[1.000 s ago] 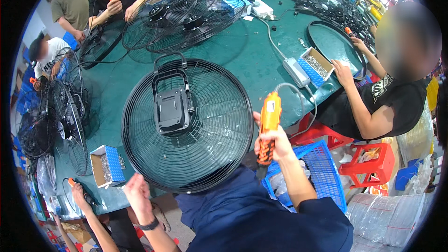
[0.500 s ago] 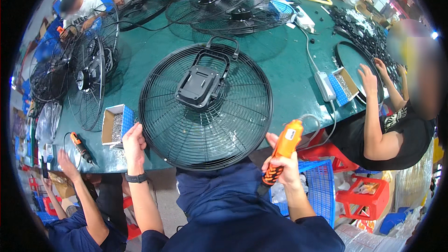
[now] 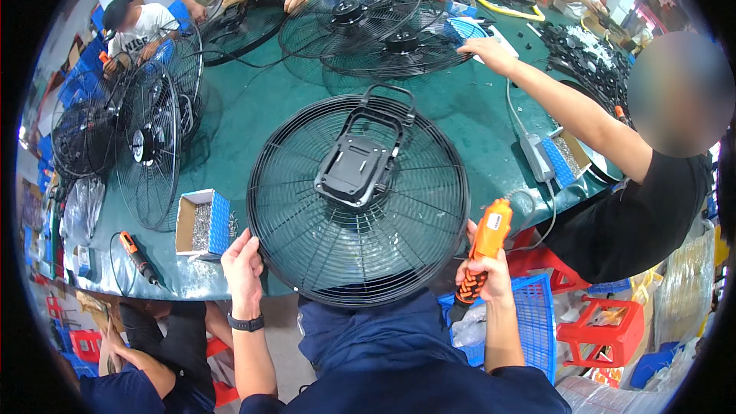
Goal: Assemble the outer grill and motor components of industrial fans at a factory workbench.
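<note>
A round black fan point(image 3: 358, 253) lies in front of me with its grille facing up, its near rim over the table's edge. A dark rectangular motor housing point(image 3: 353, 171) sits on its middle, with a looped bracket point(image 3: 383, 113) at the far side. My left hand point(image 3: 242, 268) is closed at the fan's left rim, its fingertips against the wire edge. On the other side, my right hand point(image 3: 491, 272) grips an orange electric screwdriver point(image 3: 491, 230), tilted with its black end low. Fingers of this hand reach the fan's right rim.
Screw boxes stand left point(image 3: 202, 222) and right point(image 3: 565, 157) on the green table point(image 3: 230, 138). Another electric screwdriver point(image 3: 138, 259) lies at the left edge. More fans stand left point(image 3: 146, 146) and far point(image 3: 383, 31). A co-worker's arm point(image 3: 567, 103) reaches across from the right.
The fan has shifted slightly toward me and to the right, my hands moving along with it. The co-worker at right has stretched an arm out to the far fans.
</note>
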`<state>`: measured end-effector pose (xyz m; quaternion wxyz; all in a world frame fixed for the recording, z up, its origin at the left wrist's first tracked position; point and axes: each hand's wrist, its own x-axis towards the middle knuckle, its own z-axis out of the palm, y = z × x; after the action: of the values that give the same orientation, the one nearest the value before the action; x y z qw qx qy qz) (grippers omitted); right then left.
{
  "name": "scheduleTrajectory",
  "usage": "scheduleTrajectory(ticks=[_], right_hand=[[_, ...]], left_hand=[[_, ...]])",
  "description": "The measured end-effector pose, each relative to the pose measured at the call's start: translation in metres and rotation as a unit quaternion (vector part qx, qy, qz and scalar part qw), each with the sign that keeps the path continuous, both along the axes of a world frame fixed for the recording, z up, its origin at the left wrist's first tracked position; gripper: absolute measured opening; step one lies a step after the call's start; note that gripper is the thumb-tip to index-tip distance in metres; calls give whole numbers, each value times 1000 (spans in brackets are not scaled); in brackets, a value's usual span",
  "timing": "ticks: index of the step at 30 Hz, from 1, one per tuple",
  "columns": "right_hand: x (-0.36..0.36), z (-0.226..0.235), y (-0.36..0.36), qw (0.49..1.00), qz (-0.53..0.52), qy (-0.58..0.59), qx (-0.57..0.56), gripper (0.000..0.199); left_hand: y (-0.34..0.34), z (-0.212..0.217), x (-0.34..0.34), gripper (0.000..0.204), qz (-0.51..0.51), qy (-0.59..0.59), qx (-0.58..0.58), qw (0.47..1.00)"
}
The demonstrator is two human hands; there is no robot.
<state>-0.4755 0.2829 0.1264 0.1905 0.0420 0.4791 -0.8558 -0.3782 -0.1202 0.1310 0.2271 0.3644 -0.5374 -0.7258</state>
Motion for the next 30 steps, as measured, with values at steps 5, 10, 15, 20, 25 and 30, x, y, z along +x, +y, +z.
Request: scheduleTrajectory(ticks=[5,10,15,20,25,30], right_hand=[[8,-3,2,1000,-9,-12,-1,87],[8,-5,-4,999,-37,-1,-15,82],[-3,-4,-5,999,-30,-1,20,85],[-22,-6,-8,1000,-17,24,0,78],[-25,-2,-11,999,-13,23,40,76],[-27,5,-18,981,47,35,183,33]], left_hand=[[-6,-3,-29,47,-45,20,9,999],[-10,-2,-46,49,-39,30,25,999],[-14,-5,-55,48,-14,13,18,1000],[-18,-9,-58,41,-48,132,67,988],[-4,-16,-43,41,-55,69,99,991],[-2,-23,-48,41,-66,36,-5,997]])
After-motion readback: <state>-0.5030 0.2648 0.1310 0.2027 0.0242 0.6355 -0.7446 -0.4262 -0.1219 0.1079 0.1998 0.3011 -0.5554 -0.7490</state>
